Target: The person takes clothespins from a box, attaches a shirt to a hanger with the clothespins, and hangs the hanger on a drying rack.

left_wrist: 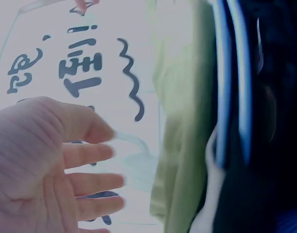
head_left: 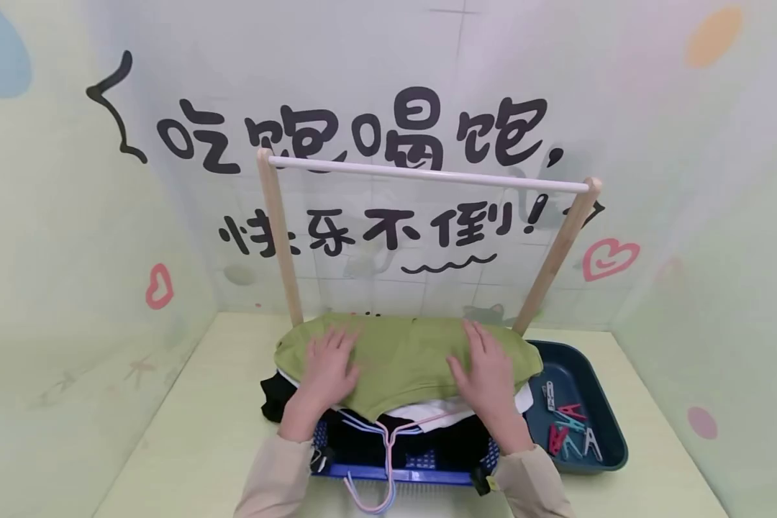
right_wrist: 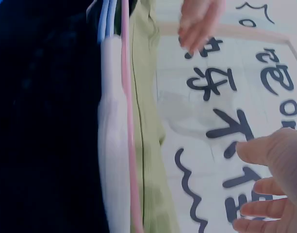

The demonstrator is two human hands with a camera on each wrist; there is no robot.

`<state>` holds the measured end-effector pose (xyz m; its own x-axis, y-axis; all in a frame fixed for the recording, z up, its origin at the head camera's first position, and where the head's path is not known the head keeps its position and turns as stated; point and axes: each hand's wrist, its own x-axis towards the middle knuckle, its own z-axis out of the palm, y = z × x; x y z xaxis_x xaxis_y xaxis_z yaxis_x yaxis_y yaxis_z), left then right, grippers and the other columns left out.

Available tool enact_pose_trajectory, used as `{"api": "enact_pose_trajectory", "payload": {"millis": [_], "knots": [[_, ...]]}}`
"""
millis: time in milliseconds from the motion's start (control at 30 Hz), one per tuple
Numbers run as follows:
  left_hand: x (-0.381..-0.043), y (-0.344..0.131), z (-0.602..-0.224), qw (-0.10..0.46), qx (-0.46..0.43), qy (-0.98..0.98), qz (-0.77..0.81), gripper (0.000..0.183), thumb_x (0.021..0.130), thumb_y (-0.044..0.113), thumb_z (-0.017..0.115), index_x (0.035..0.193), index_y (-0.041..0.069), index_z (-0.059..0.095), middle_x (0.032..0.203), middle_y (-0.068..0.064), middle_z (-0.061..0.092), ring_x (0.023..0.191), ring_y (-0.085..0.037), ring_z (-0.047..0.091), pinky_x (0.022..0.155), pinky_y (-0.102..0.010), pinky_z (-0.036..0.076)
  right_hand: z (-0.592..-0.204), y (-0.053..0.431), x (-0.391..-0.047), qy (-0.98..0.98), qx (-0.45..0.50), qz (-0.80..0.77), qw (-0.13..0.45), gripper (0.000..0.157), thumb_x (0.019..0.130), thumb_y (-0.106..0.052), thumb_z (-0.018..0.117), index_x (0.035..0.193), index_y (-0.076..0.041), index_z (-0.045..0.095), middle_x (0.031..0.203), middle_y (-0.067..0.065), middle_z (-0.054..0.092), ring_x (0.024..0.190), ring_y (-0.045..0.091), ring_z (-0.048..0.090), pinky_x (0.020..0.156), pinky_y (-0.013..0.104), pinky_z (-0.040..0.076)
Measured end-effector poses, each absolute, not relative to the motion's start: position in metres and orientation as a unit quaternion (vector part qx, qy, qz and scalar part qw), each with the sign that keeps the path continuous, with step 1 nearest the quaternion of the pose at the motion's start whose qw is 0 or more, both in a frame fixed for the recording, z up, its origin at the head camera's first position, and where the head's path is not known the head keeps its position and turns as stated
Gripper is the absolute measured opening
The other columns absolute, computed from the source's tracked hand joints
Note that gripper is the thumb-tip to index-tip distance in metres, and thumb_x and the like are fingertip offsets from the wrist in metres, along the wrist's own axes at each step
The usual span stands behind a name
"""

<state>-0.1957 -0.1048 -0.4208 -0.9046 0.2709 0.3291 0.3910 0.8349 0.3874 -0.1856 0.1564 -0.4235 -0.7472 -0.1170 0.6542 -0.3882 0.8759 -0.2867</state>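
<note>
A green garment [head_left: 408, 360] lies spread on top of a stack of clothes, with a pink hanger [right_wrist: 130, 145] at its near edge. Beneath it show a white garment [head_left: 437, 410], blue hangers [left_wrist: 243, 82] and black clothing [head_left: 356, 439]. The hanger hooks point toward the person. Over the garment's left part is my left hand [head_left: 326, 370], its fingers spread and holding nothing. My right hand [head_left: 488, 378] is over the right part, fingers extended and likewise holding nothing. Both wrist views show the hands a little above the cloth.
Under the clothes sits a blue basket [head_left: 421, 473]. Behind the stack stands a rack with a white bar [head_left: 427, 175] and wooden posts [head_left: 557, 255]. A dark tray [head_left: 611, 439] at the right holds several clothespins [head_left: 571, 411]. Printed walls enclose the table [head_left: 188, 417].
</note>
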Motion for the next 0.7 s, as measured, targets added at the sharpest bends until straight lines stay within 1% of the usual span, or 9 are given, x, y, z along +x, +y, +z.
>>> {"api": "enact_pose_trajectory", "payload": {"millis": [67, 133, 200, 267, 367, 500, 633, 700], "knots": [[-0.193, -0.112, -0.419, 0.132, -0.184, -0.946, -0.232, 0.045, 0.077, 0.004, 0.068, 0.12, -0.004, 0.057, 0.124, -0.024, 0.055, 0.118, -0.043, 0.047, 0.1, -0.064, 0.029, -0.426, 0.164, -0.185, -0.893, 0.143, 0.221, 0.364, 0.057, 0.072, -0.012, 0.079, 0.121, 0.005, 0.056, 0.112, 0.024, 0.06, 0.098, 0.041, 0.058, 0.078, 0.053, 0.049], [-0.191, -0.119, -0.419, 0.129, -0.193, -0.944, -0.234, 0.036, 0.074, 0.001, 0.069, 0.109, -0.004, 0.063, 0.111, -0.02, 0.063, 0.107, -0.038, 0.056, 0.095, -0.057, 0.039, -0.429, 0.173, -0.183, -0.881, 0.139, 0.229, 0.389, 0.051, 0.07, -0.007, 0.079, 0.115, 0.005, 0.059, 0.104, 0.023, 0.063, 0.092, 0.039, 0.06, 0.072, 0.05, 0.051], [-0.188, -0.125, -0.418, 0.124, -0.199, -0.942, -0.239, 0.029, 0.071, -0.001, 0.07, 0.1, -0.003, 0.066, 0.1, -0.015, 0.066, 0.096, -0.033, 0.061, 0.088, -0.049, 0.046, -0.432, 0.182, -0.182, -0.872, 0.126, 0.233, 0.411, 0.045, 0.07, -0.005, 0.078, 0.111, 0.005, 0.061, 0.097, 0.021, 0.063, 0.086, 0.038, 0.06, 0.066, 0.049, 0.051], [-0.186, -0.13, -0.418, 0.119, -0.203, -0.942, -0.239, 0.025, 0.07, -0.002, 0.071, 0.095, -0.001, 0.067, 0.093, -0.012, 0.067, 0.087, -0.029, 0.062, 0.079, -0.043, 0.05, -0.435, 0.193, -0.18, -0.866, 0.109, 0.239, 0.426, 0.04, 0.07, -0.003, 0.077, 0.107, 0.005, 0.062, 0.091, 0.02, 0.063, 0.083, 0.036, 0.06, 0.061, 0.048, 0.05], [-0.183, -0.136, -0.418, 0.109, -0.203, -0.945, -0.233, 0.023, 0.069, -0.002, 0.073, 0.09, 0.001, 0.068, 0.086, -0.009, 0.066, 0.08, -0.024, 0.062, 0.07, -0.038, 0.051, -0.439, 0.209, -0.177, -0.86, 0.081, 0.25, 0.438, 0.034, 0.071, 0.001, 0.075, 0.103, 0.006, 0.063, 0.084, 0.02, 0.061, 0.077, 0.034, 0.058, 0.059, 0.047, 0.047], [-0.181, -0.142, -0.421, 0.106, -0.212, -0.945, -0.224, 0.022, 0.067, -0.002, 0.075, 0.086, 0.004, 0.068, 0.083, -0.005, 0.065, 0.076, -0.02, 0.06, 0.067, -0.036, 0.051, -0.448, 0.234, -0.171, -0.864, 0.03, 0.256, 0.432, 0.026, 0.073, 0.004, 0.072, 0.096, 0.007, 0.062, 0.08, 0.02, 0.059, 0.072, 0.034, 0.056, 0.058, 0.046, 0.044], [-0.183, -0.145, -0.425, 0.109, -0.227, -0.944, -0.215, 0.018, 0.068, 0.0, 0.077, 0.082, 0.006, 0.068, 0.081, -0.003, 0.065, 0.074, -0.018, 0.06, 0.065, -0.033, 0.05, -0.459, 0.258, -0.162, -0.881, -0.027, 0.25, 0.401, 0.02, 0.075, 0.002, 0.071, 0.091, 0.007, 0.061, 0.076, 0.018, 0.057, 0.068, 0.032, 0.053, 0.056, 0.045, 0.043], [-0.184, -0.147, -0.426, 0.11, -0.233, -0.945, -0.204, 0.017, 0.069, 0.002, 0.078, 0.081, 0.008, 0.069, 0.079, -0.002, 0.065, 0.073, -0.018, 0.06, 0.064, -0.032, 0.05, -0.464, 0.268, -0.158, -0.893, -0.052, 0.247, 0.373, 0.017, 0.075, 0.001, 0.07, 0.089, 0.006, 0.061, 0.073, 0.016, 0.056, 0.066, 0.03, 0.052, 0.054, 0.044, 0.041]]}}
